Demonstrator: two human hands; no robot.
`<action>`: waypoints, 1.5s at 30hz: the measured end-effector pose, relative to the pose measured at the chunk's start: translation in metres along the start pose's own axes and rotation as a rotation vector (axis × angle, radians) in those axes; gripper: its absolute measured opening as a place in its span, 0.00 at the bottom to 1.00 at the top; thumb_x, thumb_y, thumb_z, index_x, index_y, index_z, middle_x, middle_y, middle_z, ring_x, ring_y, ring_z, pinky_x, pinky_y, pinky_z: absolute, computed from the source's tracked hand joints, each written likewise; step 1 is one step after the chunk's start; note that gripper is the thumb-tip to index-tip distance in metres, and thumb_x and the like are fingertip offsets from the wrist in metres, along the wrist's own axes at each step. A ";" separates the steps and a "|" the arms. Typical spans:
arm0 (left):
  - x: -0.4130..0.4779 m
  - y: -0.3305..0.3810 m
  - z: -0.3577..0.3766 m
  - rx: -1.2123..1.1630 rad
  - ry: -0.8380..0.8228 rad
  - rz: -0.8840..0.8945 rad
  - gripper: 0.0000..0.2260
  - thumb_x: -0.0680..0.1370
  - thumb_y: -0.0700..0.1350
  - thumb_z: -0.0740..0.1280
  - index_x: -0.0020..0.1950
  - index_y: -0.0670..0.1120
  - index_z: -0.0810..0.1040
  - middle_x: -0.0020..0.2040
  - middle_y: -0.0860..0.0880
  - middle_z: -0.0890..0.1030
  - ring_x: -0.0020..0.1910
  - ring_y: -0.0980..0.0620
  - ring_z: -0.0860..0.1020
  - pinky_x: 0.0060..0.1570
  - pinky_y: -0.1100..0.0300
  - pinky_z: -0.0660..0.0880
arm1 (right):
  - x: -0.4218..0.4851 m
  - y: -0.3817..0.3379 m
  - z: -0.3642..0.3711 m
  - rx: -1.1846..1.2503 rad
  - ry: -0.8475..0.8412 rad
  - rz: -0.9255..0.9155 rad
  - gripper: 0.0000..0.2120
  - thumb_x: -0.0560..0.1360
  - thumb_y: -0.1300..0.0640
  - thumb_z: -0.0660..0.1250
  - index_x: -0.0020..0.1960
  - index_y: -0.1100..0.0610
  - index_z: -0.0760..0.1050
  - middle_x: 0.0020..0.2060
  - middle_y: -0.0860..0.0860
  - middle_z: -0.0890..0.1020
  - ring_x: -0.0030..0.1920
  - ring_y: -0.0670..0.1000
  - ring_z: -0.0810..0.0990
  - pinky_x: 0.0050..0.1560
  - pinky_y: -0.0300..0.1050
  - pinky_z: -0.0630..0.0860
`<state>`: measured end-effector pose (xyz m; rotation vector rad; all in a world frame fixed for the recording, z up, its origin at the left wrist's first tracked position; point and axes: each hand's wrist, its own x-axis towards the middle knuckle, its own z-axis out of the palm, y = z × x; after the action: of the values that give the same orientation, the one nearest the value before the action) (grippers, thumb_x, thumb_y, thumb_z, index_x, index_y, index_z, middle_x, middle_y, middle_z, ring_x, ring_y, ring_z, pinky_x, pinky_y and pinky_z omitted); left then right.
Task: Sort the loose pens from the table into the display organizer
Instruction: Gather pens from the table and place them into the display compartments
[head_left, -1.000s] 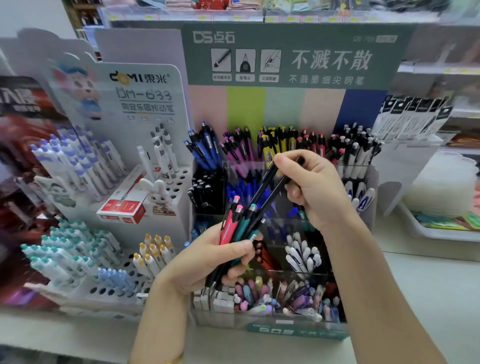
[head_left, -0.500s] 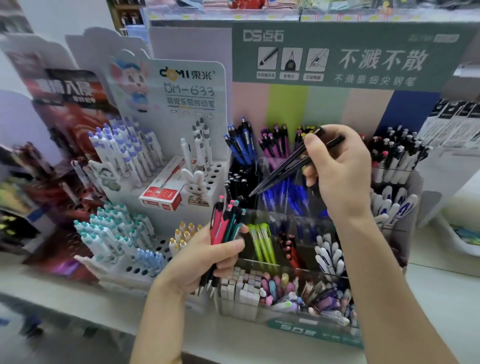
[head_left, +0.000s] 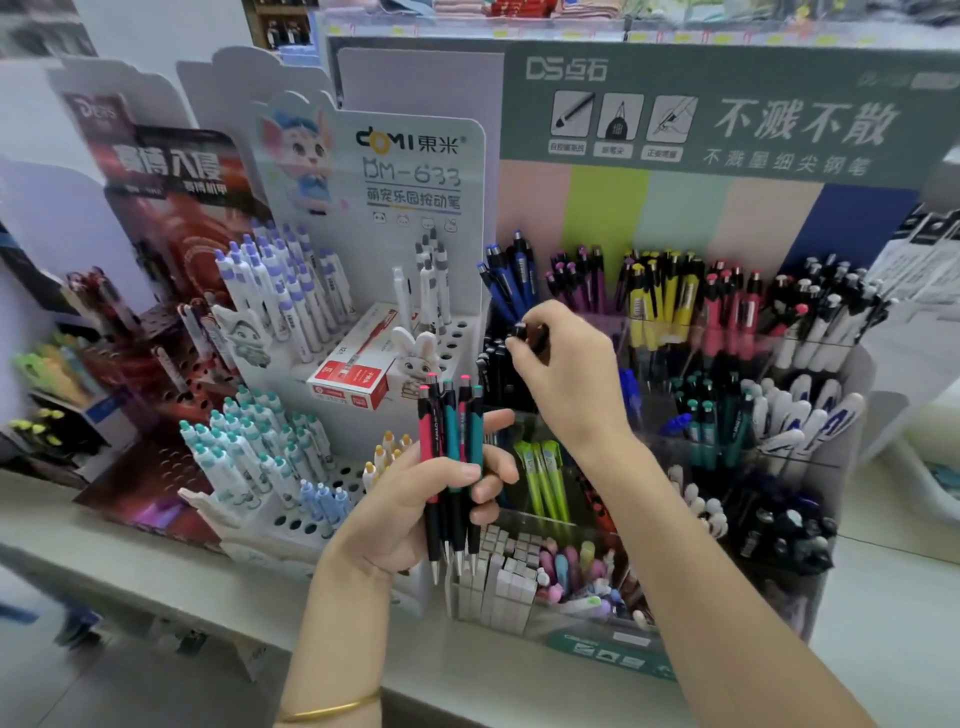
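Note:
My left hand grips a bunch of several pink and teal pens, held upright with tips down, in front of the clear display organizer. My right hand reaches over the organizer's left side and pinches the top ends of black pens above the compartment of black pens. The organizer holds blue pens, purple, yellow pens, red and white ones in the back row, and green and teal ones lower down.
A white stand of animal-themed pens with a red box sits left of the organizer. A dark red display stands further left. A white tray lies at the right. The counter edge runs along the front.
My right hand carried the black pens left and down, from above the middle of the organizer to the black-pen compartment. My left hand stayed gripping the coloured bunch, now more upright.

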<state>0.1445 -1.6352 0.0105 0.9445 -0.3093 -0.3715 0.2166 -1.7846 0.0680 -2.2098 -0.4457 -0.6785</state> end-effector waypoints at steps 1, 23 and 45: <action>0.000 0.000 0.000 -0.002 -0.004 0.002 0.29 0.70 0.36 0.66 0.71 0.39 0.67 0.42 0.42 0.78 0.35 0.53 0.72 0.34 0.60 0.73 | -0.001 0.000 0.002 -0.047 -0.025 0.021 0.06 0.77 0.57 0.67 0.51 0.59 0.74 0.43 0.50 0.78 0.42 0.52 0.76 0.43 0.47 0.73; 0.015 0.005 0.017 0.152 -0.040 -0.025 0.13 0.76 0.39 0.70 0.56 0.39 0.71 0.39 0.46 0.77 0.32 0.54 0.72 0.33 0.62 0.71 | -0.022 -0.016 -0.045 0.530 -0.411 0.196 0.13 0.76 0.58 0.68 0.60 0.50 0.78 0.40 0.49 0.79 0.31 0.51 0.79 0.32 0.43 0.78; 0.081 -0.027 0.095 0.360 -0.207 -0.140 0.13 0.82 0.45 0.61 0.62 0.39 0.73 0.49 0.40 0.83 0.36 0.48 0.79 0.32 0.60 0.76 | -0.054 0.050 -0.129 0.567 -0.162 0.420 0.03 0.75 0.65 0.69 0.47 0.60 0.79 0.28 0.49 0.78 0.23 0.47 0.71 0.26 0.37 0.71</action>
<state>0.1729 -1.7544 0.0482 1.2874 -0.5117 -0.5558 0.1570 -1.9204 0.0802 -1.7367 -0.2045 -0.1203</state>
